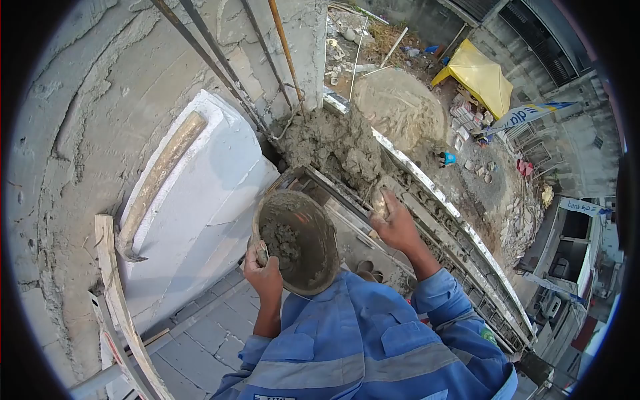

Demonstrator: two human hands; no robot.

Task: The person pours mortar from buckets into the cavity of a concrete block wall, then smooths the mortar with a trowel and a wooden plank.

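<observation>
My left hand (265,268) is closed on the rim of a mortar-coated bucket (313,267), tilted so that its mouth faces me. Some wet mortar (280,241) lies inside it. Closed around a cement-smeared tool, apparently a trowel (381,205), my right hand (398,229) is just right of the bucket. The tool's blade is hard to make out against the grey mix. Directly beyond it, a lumpy heap of wet mortar (340,150) sits along the wall top, at the foot of the steel bars.
A hammer (160,183) rests on a white foam block (207,193) at left, near wooden boards (120,293). Upright rebar (220,60) rises ahead. Past the formwork edge (453,207) is a drop to the ground, where a person (447,158) and a yellow canopy (477,77) show.
</observation>
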